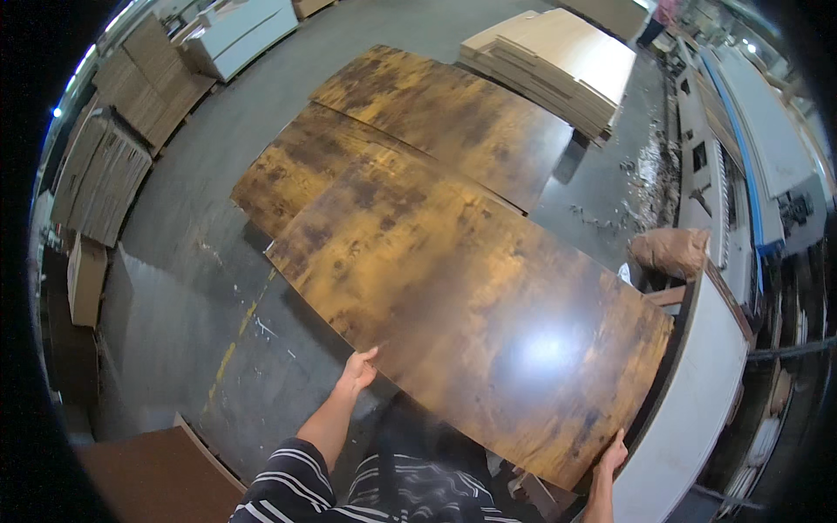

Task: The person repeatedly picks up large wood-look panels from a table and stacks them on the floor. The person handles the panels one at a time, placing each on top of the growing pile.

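Observation:
A large brown, mottled wood-grain board (436,288) spans the middle of the head view, its glossy face up and a bright reflection near its right end. My left hand (357,370) grips its near long edge, thumb on top and fingers hidden beneath. At the near right corner, my right hand (614,453) holds the short edge, its thumb along the rim. The board's far left part overlaps a second board (296,157) of the same finish. Beyond that lies a third matching board (445,113).
Pale stacked panels (558,57) stand at the back. At right are a white-topped surface (689,392), a brown paper-wrapped bundle (670,251) and a long machine (697,166) with debris beside it. Cardboard stacks (100,174) line the left; a brown panel (157,475) sits lower left.

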Action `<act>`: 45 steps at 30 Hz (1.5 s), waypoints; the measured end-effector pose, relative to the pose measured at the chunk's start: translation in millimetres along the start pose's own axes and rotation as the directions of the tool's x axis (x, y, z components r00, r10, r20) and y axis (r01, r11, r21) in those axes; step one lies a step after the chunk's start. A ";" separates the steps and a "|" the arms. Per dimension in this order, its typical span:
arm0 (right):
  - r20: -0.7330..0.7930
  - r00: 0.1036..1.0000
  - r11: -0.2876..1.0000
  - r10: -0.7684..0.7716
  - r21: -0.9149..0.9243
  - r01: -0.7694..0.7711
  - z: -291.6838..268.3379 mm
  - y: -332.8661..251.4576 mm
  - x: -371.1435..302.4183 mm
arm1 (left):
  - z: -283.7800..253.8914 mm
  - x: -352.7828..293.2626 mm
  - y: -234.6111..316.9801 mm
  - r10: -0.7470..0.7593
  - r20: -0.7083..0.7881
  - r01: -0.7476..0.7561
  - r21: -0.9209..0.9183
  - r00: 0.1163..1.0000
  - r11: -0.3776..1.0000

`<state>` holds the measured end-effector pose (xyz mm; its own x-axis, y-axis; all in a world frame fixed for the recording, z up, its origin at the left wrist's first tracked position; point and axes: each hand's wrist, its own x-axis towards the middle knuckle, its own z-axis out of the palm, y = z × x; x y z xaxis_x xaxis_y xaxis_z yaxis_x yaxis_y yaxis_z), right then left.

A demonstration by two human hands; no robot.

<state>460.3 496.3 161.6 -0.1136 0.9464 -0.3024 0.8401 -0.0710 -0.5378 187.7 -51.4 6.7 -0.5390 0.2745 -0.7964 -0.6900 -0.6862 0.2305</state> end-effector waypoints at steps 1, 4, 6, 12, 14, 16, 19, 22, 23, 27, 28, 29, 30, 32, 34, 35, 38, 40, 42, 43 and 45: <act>0.079 0.997 0.987 -0.026 0.162 0.013 29.2 -17.2 -7.3 | -4.1 11.9 9.4 0.020 -0.028 -0.022 -0.072 0.999 0.997; 0.097 0.995 0.976 0.013 0.216 -0.034 116.0 -54.8 -33.7 | -8.9 46.9 35.3 0.243 -0.252 -0.235 0.062 0.937 0.970; 0.136 0.990 0.989 0.041 0.133 -0.060 165.0 -62.6 -44.0 | -11.1 62.6 60.2 0.162 -0.287 -0.173 -0.011 0.944 0.985; 0.386 0.921 0.870 0.061 0.432 -0.238 305.4 -55.0 -59.6 | -10.2 89.5 68.8 0.299 -0.425 -0.160 0.333 0.854 0.929; 0.374 0.915 0.925 0.149 0.275 -0.262 344.8 -52.0 -57.8 | -11.0 101.8 62.1 0.309 -0.390 -0.069 0.521 0.867 0.851; 0.472 0.851 0.898 0.230 0.235 -0.373 378.8 -46.5 -52.7 | -15.5 110.0 51.1 0.316 -0.394 0.026 0.659 0.863 0.751; 0.501 0.850 0.986 0.163 -0.110 -0.124 421.3 -36.8 -49.1 | -22.7 138.4 42.1 0.501 -0.232 -0.012 0.900 0.834 0.436; 0.719 0.689 0.995 0.089 -0.038 -0.089 440.6 -33.6 -44.2 | -33.4 161.6 28.4 0.660 -0.137 0.067 0.989 0.739 0.130; 0.773 0.633 0.998 0.037 0.007 -0.067 441.6 -34.8 -42.2 | -35.7 168.9 24.5 0.708 -0.102 0.088 0.995 0.699 0.056; 0.810 0.580 0.957 -0.084 -0.098 0.275 444.3 -49.4 -36.1 | -41.9 196.2 26.3 0.816 0.020 0.285 0.932 0.578 -0.224; 0.817 0.562 0.940 -0.125 -0.083 0.330 443.7 -53.0 -34.5 | -42.2 201.8 30.0 0.828 0.055 0.330 0.901 0.557 -0.282; 0.829 0.547 0.950 -0.114 -0.069 0.303 448.0 -57.6 -32.6 | -43.0 205.3 33.1 0.821 0.035 0.346 0.896 0.570 -0.279; 0.843 0.525 0.948 -0.120 -0.061 0.313 450.2 -60.5 -31.5 | -43.3 208.0 37.7 0.833 0.052 0.348 0.893 0.552 -0.287; 0.843 0.534 0.925 -0.055 -0.159 0.346 457.8 -66.3 -29.1 | -43.4 213.4 47.4 0.822 0.020 0.327 0.912 0.570 -0.249; 0.862 0.506 0.881 -0.041 -0.207 0.425 467.5 -71.1 -29.3 | -43.5 220.1 59.8 0.827 -0.035 0.301 0.939 0.562 -0.164; 0.883 0.469 0.873 -0.009 -0.223 0.435 471.3 -72.7 -29.3 | -44.6 222.0 65.5 0.830 -0.047 0.307 0.939 0.555 -0.152; 0.949 0.313 0.802 -0.046 -0.152 0.577 479.2 -84.2 -28.3 | -47.2 226.1 77.4 0.838 -0.102 0.268 0.962 0.536 -0.054; 0.945 0.311 0.801 -0.103 -0.107 0.589 480.9 -97.5 -15.5 | -44.4 227.5 77.5 0.812 -0.191 0.254 0.966 0.552 0.055; 0.853 0.478 0.871 -0.209 -0.060 0.487 488.7 -119.3 -4.4 | -36.9 229.2 75.2 0.800 -0.186 0.197 0.977 0.571 0.087; 0.734 0.629 0.927 -0.257 0.003 0.375 494.3 -131.0 7.3 | -32.3 228.8 72.6 0.790 -0.226 0.195 0.971 0.570 0.137; 0.564 0.764 0.949 -0.314 0.176 0.260 509.2 -150.8 32.1 | -21.3 229.0 69.4 0.734 -0.372 0.262 0.927 0.568 0.267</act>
<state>59.9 376.9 -167.7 -0.6493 0.5679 -0.5059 0.6749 0.1236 -0.7275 26.7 -50.5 -171.6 -0.6328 -0.5986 -0.4912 -0.7738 0.5130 0.3716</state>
